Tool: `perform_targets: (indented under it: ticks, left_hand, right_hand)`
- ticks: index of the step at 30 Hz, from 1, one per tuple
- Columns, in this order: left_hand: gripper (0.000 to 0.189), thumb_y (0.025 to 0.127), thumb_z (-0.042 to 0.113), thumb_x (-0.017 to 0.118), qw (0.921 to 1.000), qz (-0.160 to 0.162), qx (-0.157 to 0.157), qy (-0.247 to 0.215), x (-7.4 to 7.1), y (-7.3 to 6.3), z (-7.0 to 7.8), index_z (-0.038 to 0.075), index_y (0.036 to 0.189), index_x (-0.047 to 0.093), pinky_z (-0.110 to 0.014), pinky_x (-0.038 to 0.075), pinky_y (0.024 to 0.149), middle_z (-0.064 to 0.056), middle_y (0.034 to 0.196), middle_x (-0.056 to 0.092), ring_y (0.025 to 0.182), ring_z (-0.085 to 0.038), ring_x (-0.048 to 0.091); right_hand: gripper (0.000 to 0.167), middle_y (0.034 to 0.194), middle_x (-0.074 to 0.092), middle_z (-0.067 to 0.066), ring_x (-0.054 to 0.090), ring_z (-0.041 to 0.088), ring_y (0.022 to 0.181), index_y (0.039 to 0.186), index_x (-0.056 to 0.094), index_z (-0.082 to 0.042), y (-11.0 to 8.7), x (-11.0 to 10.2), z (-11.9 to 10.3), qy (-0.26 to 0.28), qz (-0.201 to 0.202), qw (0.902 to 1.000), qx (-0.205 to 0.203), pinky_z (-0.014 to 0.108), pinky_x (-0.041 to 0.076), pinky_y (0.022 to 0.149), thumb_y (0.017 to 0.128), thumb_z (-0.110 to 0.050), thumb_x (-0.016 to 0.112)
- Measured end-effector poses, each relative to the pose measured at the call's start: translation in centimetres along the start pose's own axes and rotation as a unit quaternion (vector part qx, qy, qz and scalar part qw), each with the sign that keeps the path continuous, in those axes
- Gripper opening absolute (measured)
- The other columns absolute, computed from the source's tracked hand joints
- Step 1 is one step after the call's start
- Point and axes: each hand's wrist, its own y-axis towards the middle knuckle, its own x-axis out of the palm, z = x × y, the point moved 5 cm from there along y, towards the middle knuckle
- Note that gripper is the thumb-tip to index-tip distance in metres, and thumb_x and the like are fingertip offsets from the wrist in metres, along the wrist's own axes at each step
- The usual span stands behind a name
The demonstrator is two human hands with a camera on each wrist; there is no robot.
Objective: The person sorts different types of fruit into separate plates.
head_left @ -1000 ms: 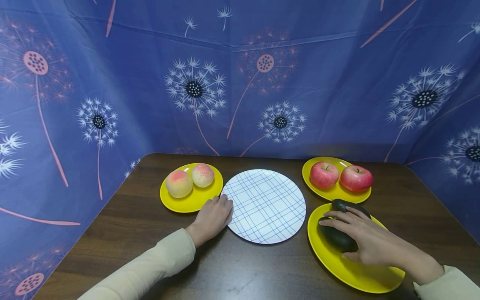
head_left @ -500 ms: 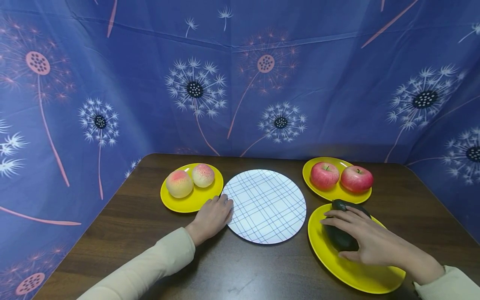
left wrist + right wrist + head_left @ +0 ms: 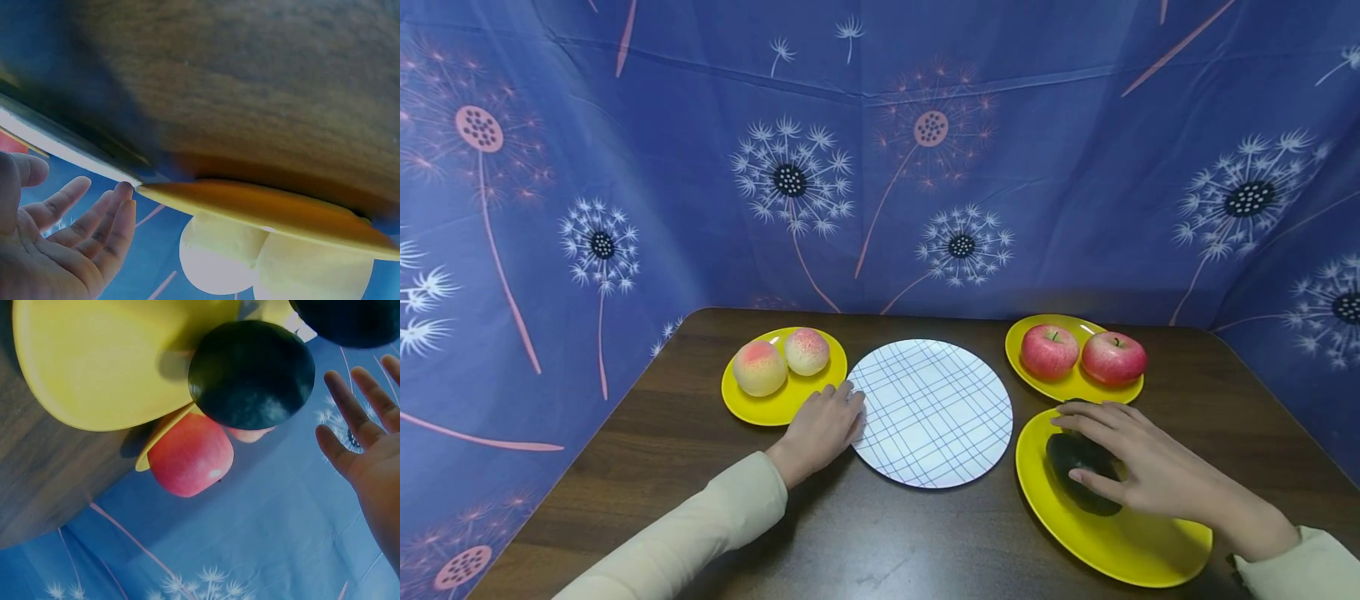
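Two dark green, smooth oval fruits that look like avocados lie on the near right yellow plate [image 3: 1138,562]. My right hand [image 3: 1150,462] spreads over them with thumb and fingers apart. The nearer avocado [image 3: 1067,458] shows below its fingers; the farther avocado [image 3: 1073,403] is mostly hidden by them. In the right wrist view, the straight fingers [image 3: 350,412] stand beside one avocado [image 3: 250,375], with a gap between. My left hand [image 3: 822,425] has its fingertips at the left rim of a white plate with blue lines [image 3: 932,412]; its fingers are loosely bent in the left wrist view.
Two peaches [image 3: 760,368] sit on a yellow plate [image 3: 778,410] at the left. At the back right, two red apples [image 3: 1049,350] lie on another yellow plate [image 3: 1048,389]. A blue dandelion-print cloth [image 3: 865,167] hangs behind the brown table [image 3: 880,542].
My right hand has risen slightly off the avocados, its thumb coming away. The nearer avocado has shifted and turned a little on its plate. My left hand has moved slightly left.
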Motion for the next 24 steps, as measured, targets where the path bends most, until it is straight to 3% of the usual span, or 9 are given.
perform_targets:
  ticks: [2,7,14,17,20,24]
  left_hand:
    - [0.028,0.086,0.029,0.058,1.0,0.0,-0.007,-0.001,-0.2,0.0,-0.2,0.011,0.107,0.056,-0.028,0.051,0.067,-0.009,0.105,0.06,0.075,-0.02,0.053]
    - [0.035,0.086,0.03,0.058,0.9997,0.013,-0.022,0.0,-0.9,0.0,-0.8,0.009,0.114,0.055,-0.031,0.052,0.073,-0.011,0.11,0.06,0.081,-0.022,0.055]
    - [0.032,0.085,0.027,0.06,0.9963,0.08,-0.029,0.005,-2.4,-0.4,-1.8,0.008,0.111,0.056,-0.034,0.052,0.07,-0.012,0.106,0.061,0.083,-0.025,0.057]
    - [0.035,0.086,0.029,0.059,0.995,0.092,-0.037,0.014,-2.9,-0.6,-2.5,0.009,0.113,0.056,-0.034,0.051,0.074,-0.012,0.11,0.06,0.087,-0.026,0.056]
    - [0.035,0.087,0.03,0.057,0.993,0.109,-0.043,0.018,-3.5,-0.9,-3.4,0.009,0.115,0.055,-0.036,0.048,0.08,-0.013,0.111,0.06,0.092,-0.028,0.055]
    - [0.037,0.089,0.031,0.054,0.9921,0.108,-0.064,0.01,-4.0,-1.6,-4.6,0.009,0.118,0.053,-0.04,0.045,0.084,-0.014,0.111,0.059,0.098,-0.031,0.052]
  right_hand:
    - [0.055,0.12,0.055,-0.007,0.045,0.012,0.11,0.118,0.057,-0.022,0.1,-0.4,0.3,-0.003,0.008,0.9999,0.007,0.022,0.02,0.098,0.068,-0.033,0.078]
    - [0.057,0.121,0.054,-0.004,0.044,0.014,0.11,0.12,0.056,-0.021,0.3,-1.3,1.3,0.004,0.031,0.999,0.032,0.04,0.03,0.088,0.068,-0.026,0.078]
    - [0.058,0.122,0.054,0.007,0.044,0.025,0.111,0.124,0.054,-0.015,-0.2,-2.1,3.2,-0.003,0.061,0.9957,0.07,0.049,0.028,0.097,0.07,-0.02,0.076]
    - [0.059,0.122,0.053,0.012,0.044,0.031,0.11,0.125,0.052,-0.013,-0.6,-2.5,4.1,-0.005,0.067,0.9939,0.087,0.056,0.026,0.096,0.071,-0.019,0.075]
    - [0.062,0.123,0.05,0.015,0.043,0.035,0.108,0.125,0.051,-0.011,-1.2,-2.8,5.1,-0.006,0.075,0.9914,0.107,0.059,0.027,0.09,0.069,-0.018,0.076]
    - [0.061,0.126,0.047,0.017,0.041,0.04,0.106,0.125,0.051,-0.011,-2.2,-2.8,6.7,-0.014,0.075,0.9869,0.143,0.061,0.026,0.081,0.071,-0.023,0.075]
